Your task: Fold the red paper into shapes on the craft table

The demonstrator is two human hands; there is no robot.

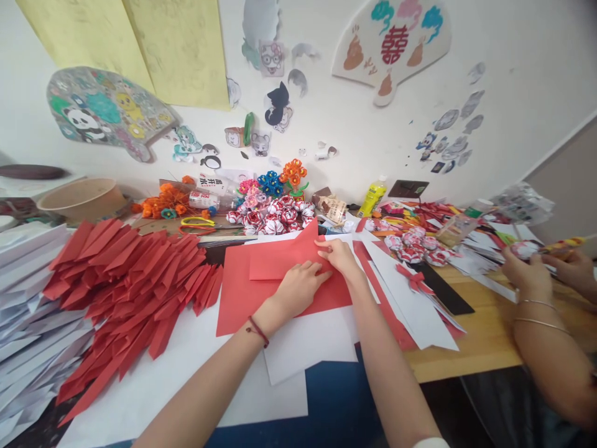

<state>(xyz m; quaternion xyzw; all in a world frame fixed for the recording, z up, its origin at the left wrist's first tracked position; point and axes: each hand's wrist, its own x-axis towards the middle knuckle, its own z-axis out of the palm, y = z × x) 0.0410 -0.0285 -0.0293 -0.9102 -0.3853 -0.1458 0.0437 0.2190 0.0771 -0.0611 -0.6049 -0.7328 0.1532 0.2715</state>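
A folded sheet of red paper (pixel 275 260) lies on a larger flat red sheet (pixel 236 305), with one pointed corner standing up at its right. Pressed on the lower right part of the folded paper is my left hand (pixel 301 287), fingers stretched out and a dark red bracelet at the wrist. My right hand (pixel 342 256) pinches the folded paper's right edge between thumb and fingers. White sheets (pixel 310 345) are under the red ones.
Many folded red strips (pixel 135 280) are heaped at left beside folded white strips (pixel 37 342). Wrapped lollipops (pixel 273 214) and orange-handled scissors (pixel 198 225) lie behind. A glue bottle (pixel 373 198) stands by the wall. At right, another person's hands (pixel 529 274) hold a lollipop.
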